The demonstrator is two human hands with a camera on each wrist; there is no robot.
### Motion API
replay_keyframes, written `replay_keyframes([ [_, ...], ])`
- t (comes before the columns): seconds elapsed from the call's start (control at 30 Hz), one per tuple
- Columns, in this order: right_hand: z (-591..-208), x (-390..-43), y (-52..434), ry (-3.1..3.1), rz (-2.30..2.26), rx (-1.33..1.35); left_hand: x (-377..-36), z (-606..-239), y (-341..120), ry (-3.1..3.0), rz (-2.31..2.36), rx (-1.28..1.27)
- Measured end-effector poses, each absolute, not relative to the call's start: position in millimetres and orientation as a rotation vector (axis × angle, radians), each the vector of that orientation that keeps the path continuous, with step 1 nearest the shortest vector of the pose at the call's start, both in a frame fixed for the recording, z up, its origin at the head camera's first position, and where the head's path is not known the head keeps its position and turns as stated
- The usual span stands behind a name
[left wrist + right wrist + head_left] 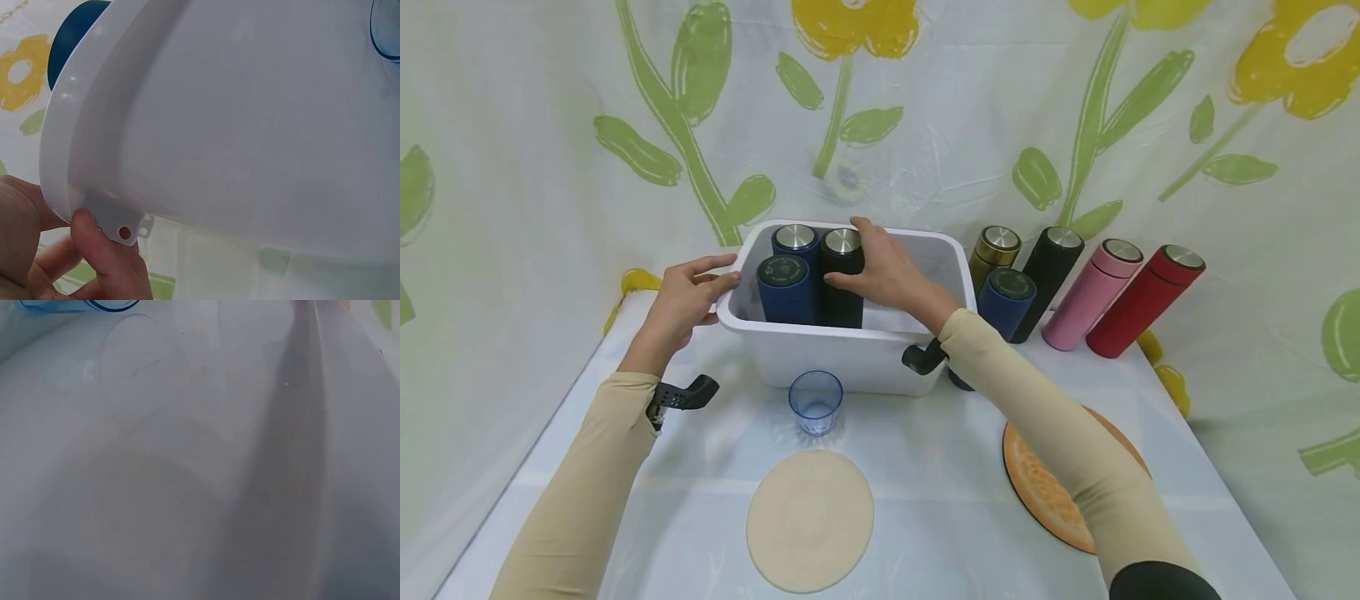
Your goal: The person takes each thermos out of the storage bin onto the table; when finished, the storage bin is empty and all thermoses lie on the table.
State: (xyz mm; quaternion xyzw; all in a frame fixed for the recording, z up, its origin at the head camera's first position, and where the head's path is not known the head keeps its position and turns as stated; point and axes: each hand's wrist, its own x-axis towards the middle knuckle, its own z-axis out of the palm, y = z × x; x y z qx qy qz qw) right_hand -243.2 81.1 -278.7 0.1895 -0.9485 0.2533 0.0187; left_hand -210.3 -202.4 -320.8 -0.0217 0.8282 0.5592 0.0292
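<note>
A white plastic tub (850,354) stands mid-table. Inside it are two dark blue flasks (787,287) and a black flask (842,279), all upright at the tub's left end. My right hand (857,267) reaches into the tub and grips the black flask near its steel lid. My left hand (718,279) holds the tub's left rim between thumb and fingers. The left wrist view shows the tub's outer wall (250,125) with fingers (94,240) under the rim's corner tab. Only the blurred tub wall (187,475) fills the right wrist view.
To the right of the tub stand gold (995,248), blue (1007,300), black (1051,271), pink (1093,292) and red (1146,298) flasks. A blue glass cup (815,402) sits in front of the tub. Nearer me lie a beige mat (810,518) and an orange mat (1041,492).
</note>
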Motion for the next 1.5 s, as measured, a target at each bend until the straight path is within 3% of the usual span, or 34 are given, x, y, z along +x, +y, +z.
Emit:
replay_keyframes([
  [0.77, -285.0, -245.8, 78.6, -2.887, 0.890, 0.771, -208.8, -322.1, -201.6, 2.567, 1.719, -0.070],
  [1.5, -292.7, -214.8, 89.8, -2.664, 1.072, 0.836, -208.4, -322.0, -200.7, 2.568, 1.710, -0.067],
])
